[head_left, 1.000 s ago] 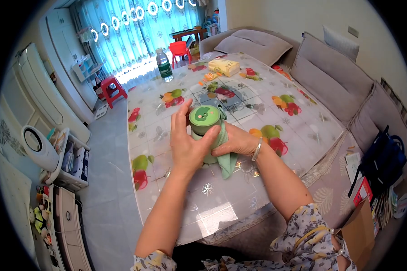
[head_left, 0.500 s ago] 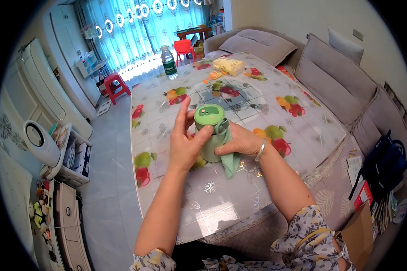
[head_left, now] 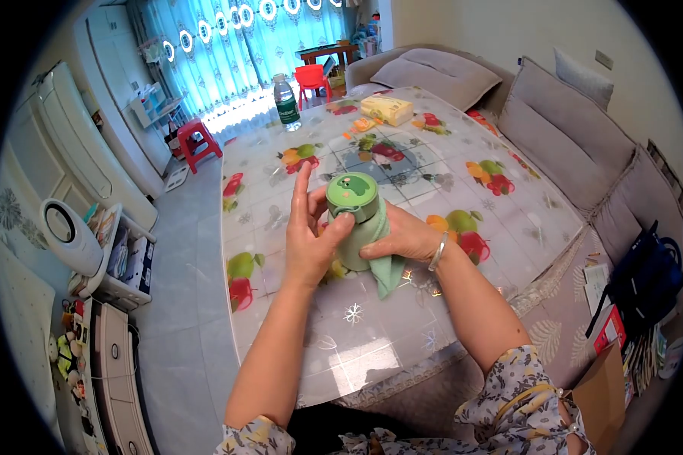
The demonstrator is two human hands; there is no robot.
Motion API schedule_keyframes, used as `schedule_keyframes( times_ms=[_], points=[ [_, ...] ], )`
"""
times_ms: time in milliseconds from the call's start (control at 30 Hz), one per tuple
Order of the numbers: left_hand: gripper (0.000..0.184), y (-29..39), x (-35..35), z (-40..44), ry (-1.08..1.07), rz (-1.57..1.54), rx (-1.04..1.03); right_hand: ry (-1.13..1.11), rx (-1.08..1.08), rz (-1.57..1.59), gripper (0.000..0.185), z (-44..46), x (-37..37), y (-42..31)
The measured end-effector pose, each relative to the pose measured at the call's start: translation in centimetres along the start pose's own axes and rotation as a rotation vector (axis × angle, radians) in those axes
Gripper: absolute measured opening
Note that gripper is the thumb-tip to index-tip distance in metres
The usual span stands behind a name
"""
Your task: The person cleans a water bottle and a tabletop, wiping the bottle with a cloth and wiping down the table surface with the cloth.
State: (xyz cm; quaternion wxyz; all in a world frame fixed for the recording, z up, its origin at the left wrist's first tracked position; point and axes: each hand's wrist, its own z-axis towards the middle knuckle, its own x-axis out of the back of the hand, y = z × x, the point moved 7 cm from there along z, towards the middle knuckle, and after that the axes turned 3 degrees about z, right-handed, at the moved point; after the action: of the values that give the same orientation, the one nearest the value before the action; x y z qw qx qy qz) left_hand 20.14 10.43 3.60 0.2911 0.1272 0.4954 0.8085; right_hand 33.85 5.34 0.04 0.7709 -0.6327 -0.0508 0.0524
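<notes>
A green cup (head_left: 352,244) stands upright above the near half of the table, between my two hands. Its round lid (head_left: 353,189) carries a dark green figure, and a small loop on the lid's rim faces my left thumb. My left hand (head_left: 311,239) is at the lid's left side, thumb on the loop, index finger raised. My right hand (head_left: 406,235) grips the cup's body from the right through a light green cloth (head_left: 388,269), which hangs down in front. Whether the cup's base touches the table is hard to tell.
On the table's patterned cover (head_left: 281,193) stand a water bottle (head_left: 287,106) and a yellow tissue pack (head_left: 387,110), with a small orange item (head_left: 363,125) beside it. A grey sofa (head_left: 561,129) runs along the right, with a dark blue bag (head_left: 645,277). A red stool (head_left: 198,144) is on the left.
The lid has turned, so its loop has moved from the right side round to the front left, by my left thumb. The view has shifted slightly.
</notes>
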Motion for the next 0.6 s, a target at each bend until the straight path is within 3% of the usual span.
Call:
schedule_keyframes(
  times_ms=[167, 233, 267, 333, 367, 600],
  points=[
    [0.083, -1.0, 0.1, 0.0, -0.068, -0.214, 0.078, 0.016, -0.005, -0.05, 0.098, 0.0, -0.2, -0.2],
    [0.084, -0.8, -0.2, 0.3, -0.063, -0.003, -0.073, 0.023, -0.002, -0.031, 0.098, -0.1, -0.1, -0.1],
    [0.084, -1.0, -0.4, 0.1, -0.064, -0.004, -0.073, 0.024, -0.001, -0.031, 0.098, -0.1, -0.1, -0.1],
    [0.084, 0.6, -1.0, -0.3, 0.011, 0.407, -0.168, 0.017, -0.005, -0.056, 0.099, -0.1, -0.1, -0.2],
    [0.084, 0.9, -1.0, -0.3, 0.011, 0.407, -0.168, 0.017, -0.006, -0.056, 0.099, -0.1, -0.1, -0.2],
    [0.087, -0.6, 0.7, 0.1, -0.018, -0.108, 0.018, 0.019, 0.003, -0.02, 0.1, -0.1, -0.1, 0.1]
  ],
)
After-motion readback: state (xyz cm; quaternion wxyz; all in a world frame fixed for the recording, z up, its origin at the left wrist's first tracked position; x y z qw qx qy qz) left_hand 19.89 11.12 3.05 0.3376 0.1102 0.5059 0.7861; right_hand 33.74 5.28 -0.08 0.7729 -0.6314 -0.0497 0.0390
